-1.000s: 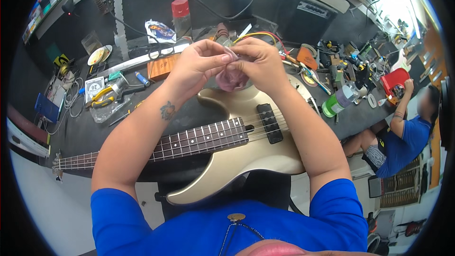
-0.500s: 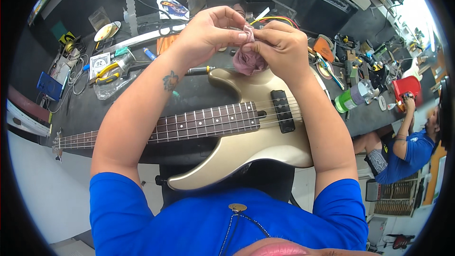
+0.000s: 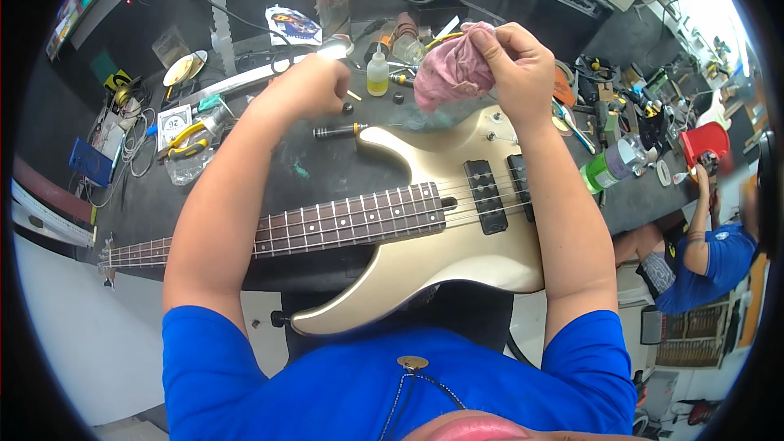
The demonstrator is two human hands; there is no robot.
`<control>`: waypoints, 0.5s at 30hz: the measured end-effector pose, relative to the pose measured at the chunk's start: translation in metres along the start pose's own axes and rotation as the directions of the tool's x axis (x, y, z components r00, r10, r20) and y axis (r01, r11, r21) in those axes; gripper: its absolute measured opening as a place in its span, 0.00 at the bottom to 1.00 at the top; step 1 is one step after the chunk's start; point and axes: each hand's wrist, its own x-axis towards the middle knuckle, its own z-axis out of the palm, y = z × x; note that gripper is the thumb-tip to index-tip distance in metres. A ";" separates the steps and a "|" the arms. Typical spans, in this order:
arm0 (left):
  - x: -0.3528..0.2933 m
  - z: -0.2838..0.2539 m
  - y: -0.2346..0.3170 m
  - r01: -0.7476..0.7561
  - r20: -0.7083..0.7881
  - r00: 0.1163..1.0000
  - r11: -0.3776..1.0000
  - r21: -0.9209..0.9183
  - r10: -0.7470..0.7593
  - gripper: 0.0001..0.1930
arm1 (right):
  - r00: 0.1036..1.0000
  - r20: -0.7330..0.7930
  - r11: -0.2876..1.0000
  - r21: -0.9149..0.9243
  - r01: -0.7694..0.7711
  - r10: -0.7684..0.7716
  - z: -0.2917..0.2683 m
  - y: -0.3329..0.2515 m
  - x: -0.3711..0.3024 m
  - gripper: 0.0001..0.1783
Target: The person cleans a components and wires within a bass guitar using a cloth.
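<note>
The cream-gold bass guitar (image 3: pixel 457 220) lies flat across the dark worktop (image 3: pixel 327 171), its body overhanging the near edge toward the person's lap and its neck running out to the left, where the headstock reaches past the worktop's end. The right hand (image 3: pixel 518 61) pinches a crumpled pink cloth (image 3: pixel 452 73) between thumb and fingers, lifted above the guitar's upper horn. The left hand (image 3: pixel 306 86) is curled into a loose fist over bare worktop, just beyond a black-handled screwdriver (image 3: pixel 339 131); whether it holds anything cannot be told.

Open room is scant: a small bare patch lies between the left forearm and the guitar's horn, hemmed in by a small clear bottle (image 3: pixel 376 75) behind, yellow-handled pliers (image 3: pixel 186 140) to the left, and tools crowding the right end near a green-labelled can (image 3: pixel 604 170).

Half a second ago both hands were pressed together on the cloth over the horn; now they have parted, the left drawn away to its side, the cloth left with the right.
</note>
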 end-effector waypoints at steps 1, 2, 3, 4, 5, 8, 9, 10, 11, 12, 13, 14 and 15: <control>-0.002 0.000 0.007 0.053 0.048 0.997 0.998 0.045 -0.056 0.07 | 1.000 -0.006 1.000 0.017 -0.006 0.006 0.000 -0.001 -0.001 0.13; -0.002 -0.001 0.010 0.048 0.048 0.998 0.998 0.047 -0.050 0.07 | 1.000 -0.010 1.000 0.013 -0.005 0.005 -0.002 -0.001 0.000 0.13; -0.002 -0.001 0.013 0.041 0.063 0.997 0.990 0.136 -0.050 0.08 | 1.000 -0.029 1.000 0.006 0.000 0.000 -0.003 0.001 0.002 0.14; -0.002 0.000 0.014 0.035 0.083 0.995 0.975 0.221 -0.055 0.09 | 0.999 -0.046 1.000 -0.001 -0.002 0.001 -0.004 0.004 0.003 0.15; -0.002 0.000 0.015 0.033 0.088 0.995 0.975 0.221 -0.053 0.09 | 0.999 -0.048 1.000 -0.002 -0.006 0.006 -0.005 0.006 0.004 0.15; 0.001 -0.002 0.016 0.008 0.096 0.995 0.963 0.269 -0.035 0.09 | 0.995 -0.090 0.999 0.007 -0.036 0.037 -0.011 0.012 0.007 0.17; 0.002 -0.002 0.017 0.000 0.085 0.996 0.969 0.248 -0.022 0.09 | 0.994 -0.098 0.999 0.002 -0.044 0.044 -0.012 0.015 0.008 0.17; 0.002 -0.001 0.017 -0.007 0.078 0.997 0.973 0.229 -0.011 0.09 | 0.993 -0.106 0.998 0.000 -0.055 0.055 -0.011 0.017 0.007 0.18; 0.003 0.005 0.020 -0.013 0.080 0.997 0.972 0.234 -0.006 0.09 | 0.992 -0.114 0.998 -0.001 -0.056 0.055 -0.010 0.018 0.007 0.18; 0.005 0.017 0.024 -0.119 -0.074 0.989 0.990 0.076 0.125 0.09 | 0.990 -0.117 0.997 -0.017 -0.079 0.077 -0.010 0.019 0.008 0.18; 0.007 0.025 0.032 -0.250 -0.239 0.944 0.966 -0.068 0.228 0.09 | 0.987 -0.122 0.994 -0.035 -0.106 0.101 -0.010 0.019 0.007 0.18; 0.009 0.030 0.048 -0.203 -0.176 0.970 0.951 -0.231 0.165 0.11 | 0.986 -0.133 0.993 -0.043 -0.107 0.101 -0.011 0.018 0.005 0.18; 0.012 0.039 0.057 -0.272 -0.210 0.948 0.950 -0.153 0.237 0.12 | 0.978 -0.115 0.984 0.063 -0.166 0.173 -0.012 0.019 0.003 0.18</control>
